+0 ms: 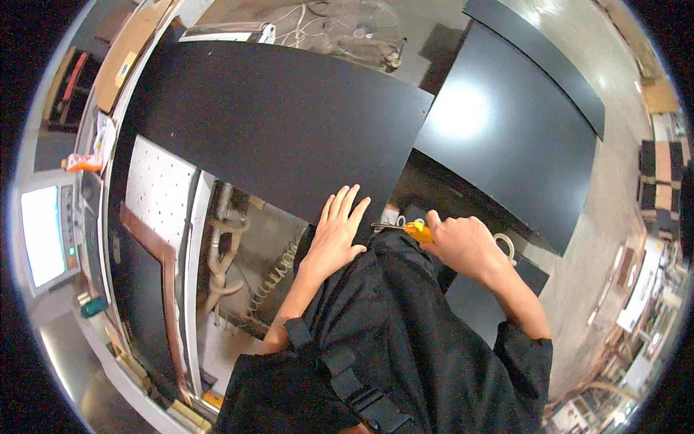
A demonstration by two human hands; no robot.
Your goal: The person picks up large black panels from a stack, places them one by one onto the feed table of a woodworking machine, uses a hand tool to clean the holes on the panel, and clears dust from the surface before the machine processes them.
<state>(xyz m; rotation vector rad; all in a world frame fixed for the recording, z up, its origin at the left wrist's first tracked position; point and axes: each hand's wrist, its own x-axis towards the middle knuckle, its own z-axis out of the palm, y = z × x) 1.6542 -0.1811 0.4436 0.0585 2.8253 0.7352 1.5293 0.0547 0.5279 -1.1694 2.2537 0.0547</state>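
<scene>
Working at the near right corner of a large, flat, matte-black panel [275,108], stretched out ahead of a body in black cloth clothing [405,311]. Just to the right, beside a dark gap, a second broad, dark-grey panel [528,137], bright with reflected light. To the left, alongside the near edge of the first panel, a flat white counter dotted with small dark holes [155,188]; lower down, between counter and body, a pale coiled hose [280,278].

Laid palm-down near the corner, fingers extended and slightly spread, holding nothing: the left hand [336,235]. Closed around a yellow handle: the right hand [466,246], with a cream-coloured loop of tubing [509,246] just beyond the wrist. Pointing leftward out of that grip, a yellow-handled tool [417,231], ending in a slender grey metal end [387,226] close to the corner. Impossible to tell from this angle whether touching the panel or just short of it.

Judging by the pose, probably midway through edge work, steadying with one palm and applying the tool with the other. Likely calling next for a firm, flat left palm and a controlled pass along the edge, well clear of the fingertips.
</scene>
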